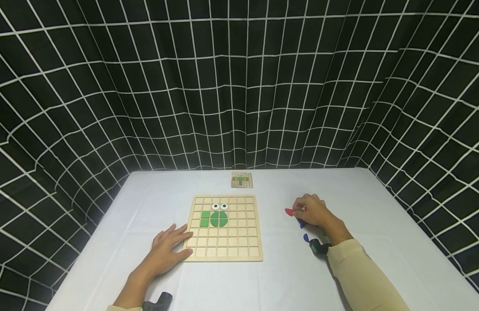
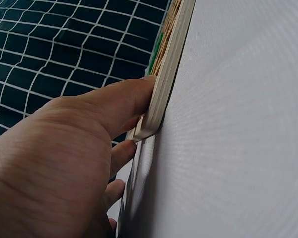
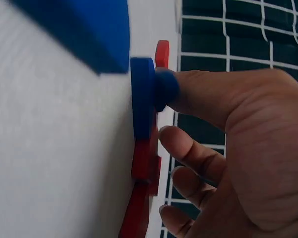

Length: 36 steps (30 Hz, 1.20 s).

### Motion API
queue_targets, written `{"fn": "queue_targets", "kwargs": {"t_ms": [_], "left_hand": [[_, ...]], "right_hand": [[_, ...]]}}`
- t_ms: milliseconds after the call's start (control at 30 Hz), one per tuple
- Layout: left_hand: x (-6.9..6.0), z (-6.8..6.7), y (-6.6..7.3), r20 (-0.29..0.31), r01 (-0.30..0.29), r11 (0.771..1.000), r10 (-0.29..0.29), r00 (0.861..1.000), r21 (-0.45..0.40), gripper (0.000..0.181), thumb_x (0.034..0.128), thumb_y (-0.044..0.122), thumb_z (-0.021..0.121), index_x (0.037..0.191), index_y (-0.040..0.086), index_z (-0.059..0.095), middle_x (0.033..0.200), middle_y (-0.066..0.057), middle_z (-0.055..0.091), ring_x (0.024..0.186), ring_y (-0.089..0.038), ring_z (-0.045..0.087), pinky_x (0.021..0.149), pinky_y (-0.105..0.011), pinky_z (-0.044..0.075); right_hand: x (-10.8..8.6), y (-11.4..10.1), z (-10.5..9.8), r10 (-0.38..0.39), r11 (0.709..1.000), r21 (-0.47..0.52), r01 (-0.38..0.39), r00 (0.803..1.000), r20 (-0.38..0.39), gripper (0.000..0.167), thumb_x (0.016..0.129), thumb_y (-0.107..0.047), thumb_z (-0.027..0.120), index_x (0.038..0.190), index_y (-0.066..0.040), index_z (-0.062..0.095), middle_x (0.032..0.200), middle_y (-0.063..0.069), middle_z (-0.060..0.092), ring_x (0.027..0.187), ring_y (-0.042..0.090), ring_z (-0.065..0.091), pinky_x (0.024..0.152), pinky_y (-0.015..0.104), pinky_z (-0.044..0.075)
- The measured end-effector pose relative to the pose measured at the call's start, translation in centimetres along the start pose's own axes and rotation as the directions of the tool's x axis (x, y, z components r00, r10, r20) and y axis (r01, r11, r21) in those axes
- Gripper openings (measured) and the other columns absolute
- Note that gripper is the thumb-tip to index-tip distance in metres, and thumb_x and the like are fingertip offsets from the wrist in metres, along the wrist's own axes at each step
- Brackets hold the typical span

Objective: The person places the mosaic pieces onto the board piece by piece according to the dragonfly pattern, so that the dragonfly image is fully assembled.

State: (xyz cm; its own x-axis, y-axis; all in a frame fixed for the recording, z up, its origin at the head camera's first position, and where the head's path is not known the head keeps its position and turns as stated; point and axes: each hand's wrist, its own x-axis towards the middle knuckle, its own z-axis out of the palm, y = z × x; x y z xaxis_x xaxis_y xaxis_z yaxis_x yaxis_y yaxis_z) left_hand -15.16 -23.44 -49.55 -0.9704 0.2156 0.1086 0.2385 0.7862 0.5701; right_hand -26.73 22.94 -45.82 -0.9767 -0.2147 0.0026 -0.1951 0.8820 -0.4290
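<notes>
My left hand (image 1: pixel 165 250) rests with spread, fairly straight fingers at the left edge of a wooden grid board (image 1: pixel 239 244). Its thumb lies on the board's near left corner, also seen in the left wrist view. Green squares (image 1: pixel 205 218), green quarter-circles (image 1: pixel 219 218) and two eye discs (image 1: pixel 219 207) sit in the board's cells. Right of the board, my right hand (image 1: pixel 311 211) bends down over red and blue pieces. In the right wrist view its thumb tip pinches a blurred blue piece (image 3: pixel 166 90); the index fingertip is hidden. Beside it stand another blue piece (image 3: pixel 142 99) and red pieces (image 3: pixel 135 210).
A small picture card (image 1: pixel 241 180) with a grid pattern lies beyond the board. A red piece (image 1: pixel 288 212) is left of my right hand, and a blue piece (image 1: pixel 306 237) lies near that wrist. Black cloth with white grid lines (image 1: pixel 239 108) hangs behind the white table (image 1: pixel 278 276).
</notes>
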Motion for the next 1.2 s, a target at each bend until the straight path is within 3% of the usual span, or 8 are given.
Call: {"fn": "queue_targets", "kwargs": {"t_ms": [133,233,467,600,767,933,1200], "left_hand": [[0.0,0.0,0.0,-0.006,-0.002,1.0,0.002,1.0,-0.001,0.052,0.0816,0.041,0.074,0.128,0.02,0.063,0.146,-0.006,0.044,0.141,-0.036,0.022,0.111,-0.058,0.003],[0.0,0.1,0.0,-0.007,-0.004,1.0,0.004,1.0,-0.002,0.052,0.0815,0.04,0.075,0.128,0.019,0.064,0.146,-0.006,0.044,0.141,-0.036,0.023,0.111,-0.059,0.003],[0.0,0.0,0.0,-0.009,0.001,1.0,-0.001,1.0,0.006,0.052,0.0811,0.04,0.075,0.128,0.02,0.064,0.146,-0.005,0.044,0.141,-0.035,0.022,0.111,-0.058,0.003],[0.0,0.0,0.0,-0.006,0.002,1.0,-0.002,1.0,0.002,0.052,0.0812,0.04,0.075,0.128,0.02,0.064,0.146,-0.006,0.044,0.141,-0.036,0.022,0.111,-0.059,0.003],[-0.1,0.1,-0.1,-0.005,-0.004,1.0,0.004,1.0,0.004,0.052,0.0816,0.04,0.074,0.128,0.02,0.064,0.147,-0.005,0.044,0.141,-0.036,0.022,0.111,-0.059,0.003],[-0.1,0.1,-0.1,-0.002,-0.008,1.0,0.008,1.0,0.002,0.052,0.0816,0.041,0.074,0.128,0.019,0.064,0.147,-0.006,0.044,0.141,-0.036,0.023,0.111,-0.059,0.004],[0.0,0.1,-0.1,-0.004,-0.012,1.0,0.012,1.0,0.003,0.052,0.0818,0.04,0.074,0.128,0.019,0.064,0.147,-0.006,0.044,0.141,-0.036,0.023,0.111,-0.059,0.003]], "right_hand": [[0.3,-0.6,0.3,0.007,1.0,-0.03,-0.006,0.999,0.033,0.035,0.083,-0.025,0.077,0.116,-0.023,0.067,0.106,0.007,0.06,0.101,0.029,0.049,0.076,0.049,0.05],[0.6,-1.0,0.5,0.005,0.999,-0.048,-0.002,0.998,0.061,0.045,0.083,-0.029,0.077,0.126,-0.026,0.064,0.111,0.009,0.058,0.105,0.029,0.049,0.08,0.052,0.051],[0.8,-1.1,0.7,0.005,0.999,-0.043,-0.002,0.998,0.063,0.022,0.084,-0.029,0.077,0.105,-0.023,0.072,0.11,0.006,0.058,0.105,0.028,0.048,0.084,0.052,0.049],[0.9,-1.0,0.6,0.011,1.0,0.011,-0.012,0.998,0.06,0.021,0.083,-0.027,0.077,0.099,-0.016,0.07,0.102,0.004,0.061,0.098,0.027,0.052,0.081,0.047,0.051],[0.8,-1.2,0.4,0.007,0.996,0.093,-0.007,1.0,0.006,0.027,0.082,-0.028,0.078,0.1,-0.01,0.069,0.092,0.003,0.063,0.086,0.023,0.056,0.074,0.04,0.053],[0.3,-2.1,-0.3,-0.058,0.99,0.126,0.069,0.994,-0.088,0.023,0.082,-0.026,0.077,0.098,-0.011,0.07,0.09,0.0,0.063,0.09,0.024,0.055,0.077,0.041,0.051],[-1.3,-6.1,-2.4,-0.22,0.959,0.126,0.256,0.944,-0.245,0.02,0.081,-0.022,0.078,0.094,-0.009,0.071,0.088,-0.001,0.064,0.088,0.025,0.055,0.073,0.039,0.05]]}}
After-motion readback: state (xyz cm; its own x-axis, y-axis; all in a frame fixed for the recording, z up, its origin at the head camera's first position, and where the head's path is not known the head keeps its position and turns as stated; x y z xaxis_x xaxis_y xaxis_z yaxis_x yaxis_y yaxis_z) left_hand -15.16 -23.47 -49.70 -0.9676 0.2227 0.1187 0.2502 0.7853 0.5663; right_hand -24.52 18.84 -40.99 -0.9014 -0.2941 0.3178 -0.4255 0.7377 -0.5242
